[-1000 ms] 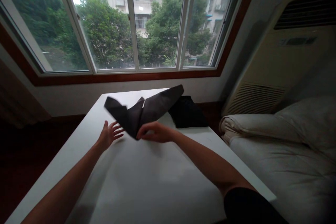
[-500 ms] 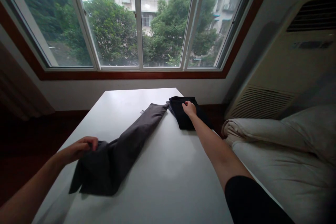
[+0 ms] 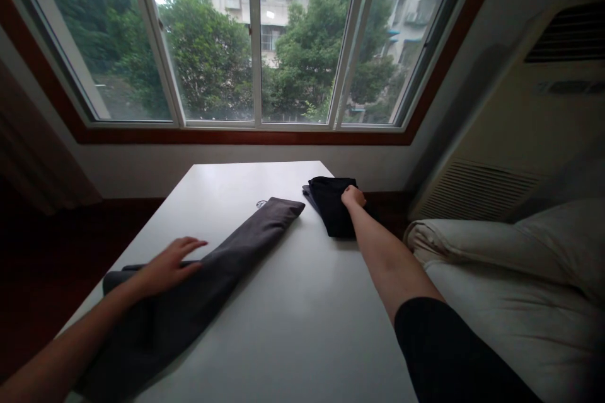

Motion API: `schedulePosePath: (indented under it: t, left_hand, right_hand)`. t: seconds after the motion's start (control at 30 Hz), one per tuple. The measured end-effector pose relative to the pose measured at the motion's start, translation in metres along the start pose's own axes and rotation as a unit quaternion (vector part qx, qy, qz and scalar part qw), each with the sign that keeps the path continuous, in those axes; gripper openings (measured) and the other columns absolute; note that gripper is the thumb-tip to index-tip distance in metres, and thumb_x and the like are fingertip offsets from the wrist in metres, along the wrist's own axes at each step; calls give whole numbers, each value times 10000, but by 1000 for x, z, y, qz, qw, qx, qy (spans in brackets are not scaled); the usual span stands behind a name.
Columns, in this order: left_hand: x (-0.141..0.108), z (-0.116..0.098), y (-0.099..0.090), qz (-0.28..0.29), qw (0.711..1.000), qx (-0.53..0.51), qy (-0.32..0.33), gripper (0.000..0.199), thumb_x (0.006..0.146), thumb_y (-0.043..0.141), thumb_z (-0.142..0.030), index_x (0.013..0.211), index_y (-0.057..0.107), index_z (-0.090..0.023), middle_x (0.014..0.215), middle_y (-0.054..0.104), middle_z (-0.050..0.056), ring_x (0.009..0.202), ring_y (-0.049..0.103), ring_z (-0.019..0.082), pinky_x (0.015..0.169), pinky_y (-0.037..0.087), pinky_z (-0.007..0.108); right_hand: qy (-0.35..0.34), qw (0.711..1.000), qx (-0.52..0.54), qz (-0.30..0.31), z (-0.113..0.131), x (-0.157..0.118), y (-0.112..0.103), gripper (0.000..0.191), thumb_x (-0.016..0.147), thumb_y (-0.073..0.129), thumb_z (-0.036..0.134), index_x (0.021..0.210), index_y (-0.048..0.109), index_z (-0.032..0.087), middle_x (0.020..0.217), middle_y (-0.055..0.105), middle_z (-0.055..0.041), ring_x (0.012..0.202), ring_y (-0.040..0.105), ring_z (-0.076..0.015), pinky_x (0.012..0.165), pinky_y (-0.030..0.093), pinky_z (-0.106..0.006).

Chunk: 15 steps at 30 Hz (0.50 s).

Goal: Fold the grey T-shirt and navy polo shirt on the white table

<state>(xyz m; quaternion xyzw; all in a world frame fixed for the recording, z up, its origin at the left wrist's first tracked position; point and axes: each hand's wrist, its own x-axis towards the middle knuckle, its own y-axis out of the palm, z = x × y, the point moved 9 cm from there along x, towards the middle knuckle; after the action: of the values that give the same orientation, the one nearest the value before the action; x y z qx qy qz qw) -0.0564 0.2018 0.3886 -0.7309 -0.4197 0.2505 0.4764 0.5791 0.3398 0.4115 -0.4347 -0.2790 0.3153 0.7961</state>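
A pair of grey trousers (image 3: 227,277), folded lengthwise into a long strip, lies slantwise across the white table (image 3: 302,340). My left hand (image 3: 172,267) is over its nearer half, fingers stretched out and apart, gripping nothing. Beyond the strip's far end, at the table's right edge, sits a small stack of folded dark clothes, a black garment (image 3: 331,201) on top and a greyer layer peeking out on its left. My right hand (image 3: 353,196) is closed at the upper right of this black garment, fingers curled on the cloth; the fingertips are hidden.
A small thin loop-like item (image 3: 261,204) lies beside the strip's far end. To the right of the table is a pale padded sofa (image 3: 501,277), with a floor-standing air conditioner (image 3: 491,170) behind it. A wide window (image 3: 258,132) and a curtain (image 3: 42,151) border the room.
My left hand has let go of the grey trousers and opened; their near end now lies flatter and reaches closer to me. My right hand has shifted slightly right on the black garment.
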Motion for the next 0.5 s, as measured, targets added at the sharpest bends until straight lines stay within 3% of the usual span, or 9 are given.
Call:
schedulePosePath:
  t: [0.07,0.1,0.17,0.23,0.3,0.37,0.43,0.5]
  left_hand:
    - [6,-60,46,63,994,33,88,718,922,616,-501,1596,413,-359,1681,332,57,1502,367,334,1232,321,504]
    - [9,-78,63,73,990,55,103,794,901,651,-485,1626,340,-395,1719,246,42,1538,298,359,1243,272,558]
    - [19,-89,86,69,989,98,91,851,893,659,-411,1645,262,-428,1738,184,39,1557,242,389,1230,226,633]
    - [36,-76,94,52,989,129,52,801,915,602,-319,1641,281,-423,1719,247,58,1544,273,385,1205,249,638]
    - [57,-49,89,33,988,150,9,734,935,545,-264,1627,337,-398,1674,345,88,1513,334,374,1177,299,604]
    - [77,-17,76,5,985,169,-42,687,955,505,-251,1619,365,-360,1627,407,128,1473,385,374,1143,338,585]
    - [92,18,61,-22,977,183,-111,647,982,457,-261,1618,363,-328,1573,455,164,1413,441,384,1099,374,584]
    - [99,50,47,-37,966,177,-185,605,1008,406,-290,1611,363,-299,1496,507,190,1322,506,404,1041,407,601]
  right_hand:
    - [-11,998,56,-20,19,-3,-10,217,942,526,162,1060,708,153,1118,680,-175,1041,625,-264,969,455,-407]
    - [-25,995,89,-31,32,-5,-15,222,957,507,177,1072,696,157,1105,684,-159,1023,625,-249,960,458,-379]
    - [-67,985,150,-51,68,-11,-26,236,986,473,217,1107,667,159,1096,687,-126,1003,619,-216,950,459,-326]
    - [-116,969,208,-63,108,-22,-37,239,1004,459,268,1128,635,166,1080,683,-88,976,613,-183,928,464,-278]
    - [-178,937,296,-55,149,-42,-49,224,1000,482,336,1099,611,183,1017,667,-44,923,604,-158,884,473,-247]
    - [-269,851,451,-8,187,-76,-65,235,967,553,414,1037,598,195,929,629,-16,863,586,-153,850,479,-251]
    - [-348,770,532,48,212,-126,-80,279,946,605,474,1026,606,207,891,609,-1,835,575,-151,852,487,-268]
    - [-398,739,536,90,222,-186,-88,280,956,617,482,1013,631,209,902,629,-6,852,588,-155,913,494,-299]
